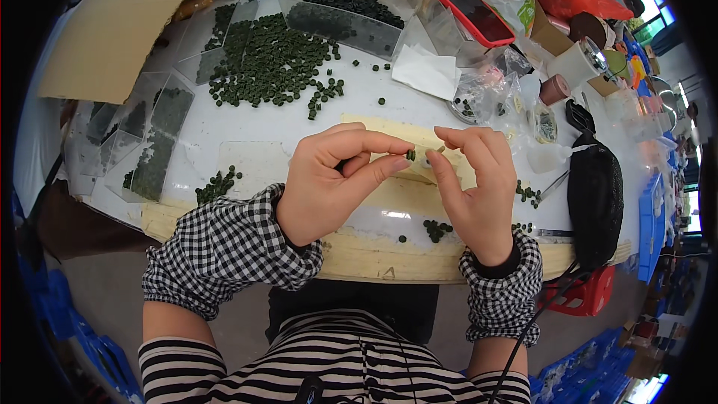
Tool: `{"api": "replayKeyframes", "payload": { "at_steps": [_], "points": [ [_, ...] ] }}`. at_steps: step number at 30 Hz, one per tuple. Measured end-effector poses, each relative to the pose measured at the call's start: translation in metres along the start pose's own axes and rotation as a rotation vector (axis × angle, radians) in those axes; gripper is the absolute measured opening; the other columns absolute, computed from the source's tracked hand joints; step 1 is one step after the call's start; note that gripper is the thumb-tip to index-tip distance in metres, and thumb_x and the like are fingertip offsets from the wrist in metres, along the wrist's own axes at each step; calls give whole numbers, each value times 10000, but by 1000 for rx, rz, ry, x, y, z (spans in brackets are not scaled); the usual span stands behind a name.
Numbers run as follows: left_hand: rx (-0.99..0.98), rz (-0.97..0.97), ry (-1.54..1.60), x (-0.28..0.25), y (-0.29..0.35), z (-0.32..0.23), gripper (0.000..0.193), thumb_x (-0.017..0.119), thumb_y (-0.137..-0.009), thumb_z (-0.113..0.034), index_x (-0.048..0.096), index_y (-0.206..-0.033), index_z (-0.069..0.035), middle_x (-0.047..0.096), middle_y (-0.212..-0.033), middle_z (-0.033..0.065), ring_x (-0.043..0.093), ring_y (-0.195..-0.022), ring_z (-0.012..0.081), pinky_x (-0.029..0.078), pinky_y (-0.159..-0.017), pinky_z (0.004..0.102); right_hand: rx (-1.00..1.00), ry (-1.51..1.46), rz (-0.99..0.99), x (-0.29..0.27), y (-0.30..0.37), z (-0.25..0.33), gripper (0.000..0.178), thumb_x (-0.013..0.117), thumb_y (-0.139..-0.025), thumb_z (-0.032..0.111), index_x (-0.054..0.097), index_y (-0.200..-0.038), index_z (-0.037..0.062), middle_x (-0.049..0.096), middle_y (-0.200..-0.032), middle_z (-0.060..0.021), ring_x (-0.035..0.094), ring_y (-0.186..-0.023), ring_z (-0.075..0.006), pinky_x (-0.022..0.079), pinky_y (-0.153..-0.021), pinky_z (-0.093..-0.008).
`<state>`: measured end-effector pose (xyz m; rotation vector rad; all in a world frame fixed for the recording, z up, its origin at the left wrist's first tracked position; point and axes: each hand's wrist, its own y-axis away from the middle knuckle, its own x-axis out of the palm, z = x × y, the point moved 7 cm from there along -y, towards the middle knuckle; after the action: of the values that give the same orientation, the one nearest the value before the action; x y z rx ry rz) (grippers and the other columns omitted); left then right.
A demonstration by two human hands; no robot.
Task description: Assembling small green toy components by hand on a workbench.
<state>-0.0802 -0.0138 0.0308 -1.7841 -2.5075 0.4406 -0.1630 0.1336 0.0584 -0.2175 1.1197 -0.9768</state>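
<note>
Head view: a small dark green piece (410,155) is pinched by the thumb and forefinger of the left hand (329,179) above the white worktop (359,97), near the right hand (479,198), by whose curved fingers whether anything is gripped cannot be told.

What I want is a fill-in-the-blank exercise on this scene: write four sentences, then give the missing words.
1. The left hand pinches a small piece coloured ____.
2. In the picture, the white paper lies to the ____ of the big pile of pieces.
3. The phone sits in a ____ case.
4. The shirt is patterned with dark and light ____.

Missing words: green; right; red; stripes.
</note>
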Motion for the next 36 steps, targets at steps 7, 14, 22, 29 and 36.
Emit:
{"api": "replayKeyframes", "payload": {
  "at_steps": [7, 14, 22, 29, 36],
  "points": [
    [26, 0, -14, 0, 0, 1, 215, 714, -806, 14, 720, -1019, -15, 352, -620, -73, 331, -590, 39, 298, -571, 208, -18, -26, -3, -4, 1, 0, 129, 726, -753, 24, 662, -864, 26, 589, -807, -78, 548, -772, -251, 444, -678, -332],
    [58, 65, -59, 5, 1, 1, 196, 713, -819, 3, 722, -1013, -20, 380, -635, -60, 335, -576, 40, 296, -549, 212, -39, -243, -237, -36, 8, 1, 116, 743, -787, 58, 669, -865, 11, 597, -822, -77, 549, -764, -205, 440, -684, -294],
    [131, 102, -143, 12, 3, -2, 195, 727, -805, -1, 731, -994, -49, 423, -624, -36, 346, -555, 47, 276, -520, 224, -154, -242, -190, -30, 6, 11, 174, 796, -743, 127, 680, -835, 36, 592, -785, -54, 534, -731, -197, 426, -654, -292],
    [125, 100, -156, 12, 4, -1, 198, 732, -799, -2, 733, -990, -53, 422, -617, -33, 344, -546, 51, 272, -511, 230, -171, -197, -178, -28, 5, 16, 197, 819, -697, 137, 679, -804, 48, 587, -765, -47, 537, -714, -204, 423, -629, -298],
    [140, 96, -181, 12, 4, -3, 197, 728, -799, -1, 734, -987, -58, 419, -609, -31, 342, -537, 54, 265, -501, 233, -219, -127, -157, -27, 3, 23, 203, 823, -675, 135, 680, -795, 56, 583, -757, -39, 535, -701, -201, 422, -613, -299]
  ]
}}
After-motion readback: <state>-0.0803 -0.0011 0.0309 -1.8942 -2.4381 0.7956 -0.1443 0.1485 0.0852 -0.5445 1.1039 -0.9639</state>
